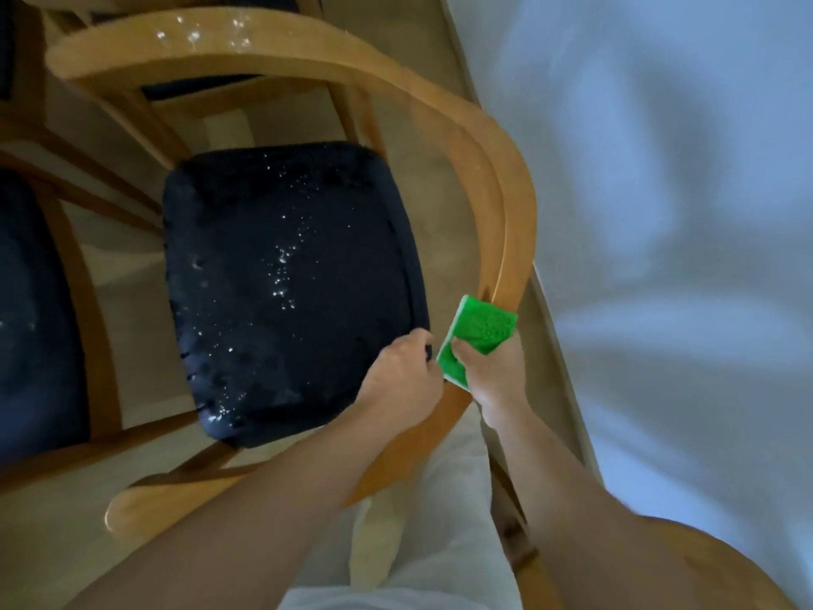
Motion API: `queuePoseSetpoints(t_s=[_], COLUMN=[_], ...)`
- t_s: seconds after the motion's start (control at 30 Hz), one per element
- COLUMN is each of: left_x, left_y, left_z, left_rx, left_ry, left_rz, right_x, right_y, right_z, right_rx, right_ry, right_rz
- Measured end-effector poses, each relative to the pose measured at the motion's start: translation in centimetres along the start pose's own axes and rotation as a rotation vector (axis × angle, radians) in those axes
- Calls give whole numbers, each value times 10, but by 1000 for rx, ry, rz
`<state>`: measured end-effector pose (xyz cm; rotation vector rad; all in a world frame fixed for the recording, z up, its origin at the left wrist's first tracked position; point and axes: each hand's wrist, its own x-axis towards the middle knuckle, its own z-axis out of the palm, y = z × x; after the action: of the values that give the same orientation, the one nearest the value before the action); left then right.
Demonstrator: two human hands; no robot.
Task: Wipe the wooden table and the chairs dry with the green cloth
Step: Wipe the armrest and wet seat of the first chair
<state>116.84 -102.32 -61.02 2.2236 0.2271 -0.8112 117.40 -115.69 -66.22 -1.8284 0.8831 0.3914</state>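
The right hand (492, 376) has the green cloth (477, 341) pinched between thumb and curled fingers, folded into a thick pad and pressed against the curved wooden rail (506, 213) of the chair, at the near right end of its sweep. The left hand (400, 380) curls round the near right corner of the dark seat cushion (286, 279), apparently steadying the chair; that grip is closed on the cushion edge.

Water beads are scattered down the middle of the cushion and cluster on the far part of the rail (198, 35), so most of this chair looks still wet. A second chair (31, 301) with a dark seat stands at the left, with a few droplets showing. The wooden table is not clearly in view, so its state cannot be judged.

What could go wrong from here, as I read it:
- The cloth is a small folded pad on a narrow, rounded rail. A fast stroke could let it slide off the edge, leaving a streak unwiped.
- Wiping along the top face only would miss the inner and outer sides of the curve.
- The far droplets call for a long reach. Leaning could shift the chair if the left hand lets go.
- On the cushion, dragging the cloth may smear the beads instead of lifting them; blotting seems safer.
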Motion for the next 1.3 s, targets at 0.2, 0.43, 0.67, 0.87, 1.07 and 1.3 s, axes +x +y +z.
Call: queuePoseSetpoints(t_s=[0.2, 0.43, 0.67, 0.87, 1.07, 1.3], left_x=[42, 65, 68, 83, 82, 92], left_y=[53, 79, 93, 100, 96, 71], left_z=[-16, -7, 0, -9, -4, -23], left_rx=[-74, -242, -365, -443, -468, -463], left_ry=[-13, 34, 115, 229, 198, 197], left_rz=[-47, -187, -299, -338, -381, -351], right_x=[33, 94, 126, 72, 75, 116], right_y=[-46, -149, -209, -144, -148, -205], right_z=[-7, -16, -8, -37, -31, -1], right_rx=[-111, -387, -525, -370, -528, -872], right_ry=[156, 59, -194, -196, -74, -9], right_rz=[-255, -522, -439, -395, -297, -435])
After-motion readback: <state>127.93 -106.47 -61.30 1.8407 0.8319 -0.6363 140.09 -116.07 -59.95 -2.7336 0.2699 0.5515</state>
